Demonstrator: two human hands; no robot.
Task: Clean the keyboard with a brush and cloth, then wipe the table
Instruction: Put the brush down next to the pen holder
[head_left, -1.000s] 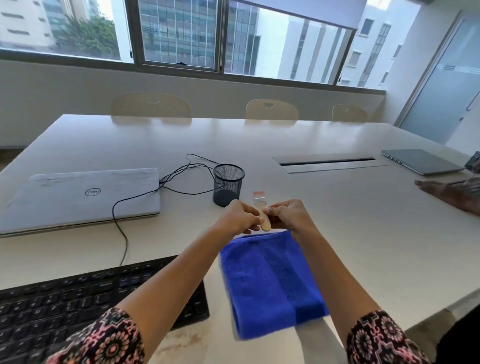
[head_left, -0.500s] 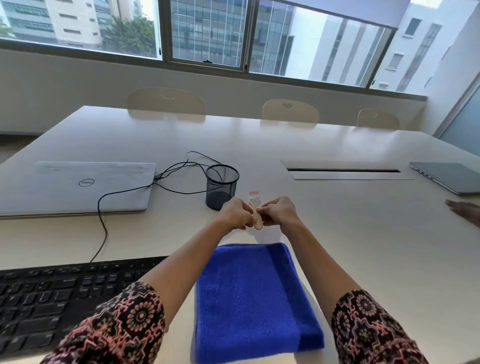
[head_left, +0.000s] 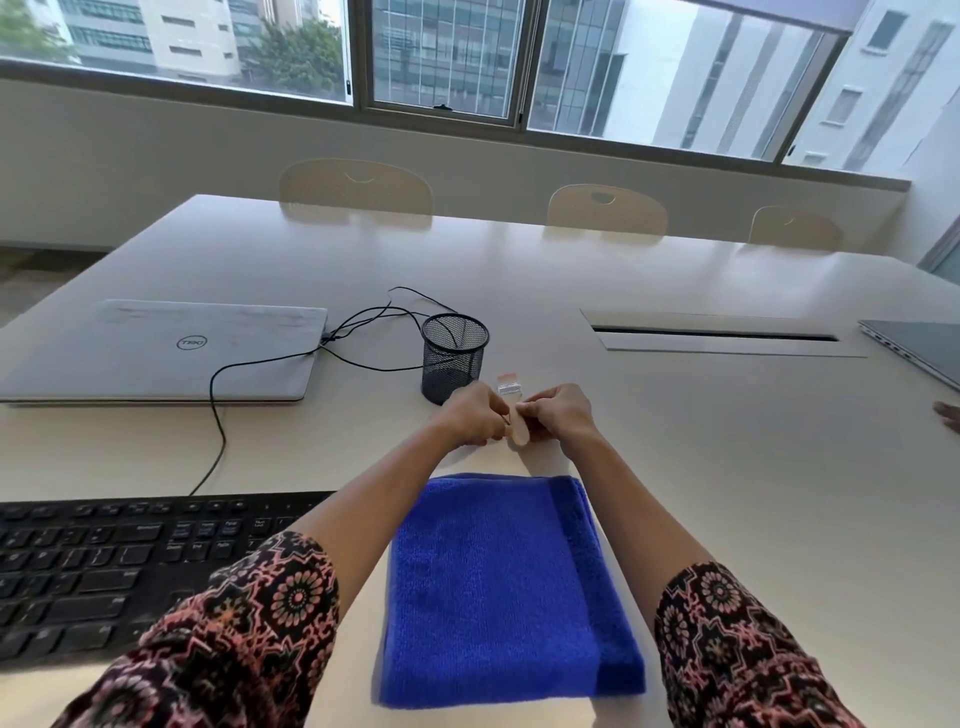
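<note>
A small brush (head_left: 511, 397) with a pale wooden handle and a metal ferrule lies on the white table (head_left: 727, 467), just right of a black mesh cup. My left hand (head_left: 475, 415) and my right hand (head_left: 558, 413) meet over its handle, fingers curled round it from both sides. A folded blue cloth (head_left: 498, 587) lies flat on the table between my forearms, nearer to me. The black keyboard (head_left: 119, 566) sits at the lower left, its right end hidden under my left arm.
A black mesh pen cup (head_left: 453, 358) stands close to my left hand. A closed white laptop (head_left: 166, 348) with a black cable (head_left: 218, 410) lies at left. Another laptop (head_left: 919, 348) and someone's fingertips (head_left: 948, 413) show at the right edge. Chairs line the far side.
The view has tilted and shifted, so the cloth and keyboard appear lower and nearer. My two hands stay together on the brush handle beside the mesh cup.
</note>
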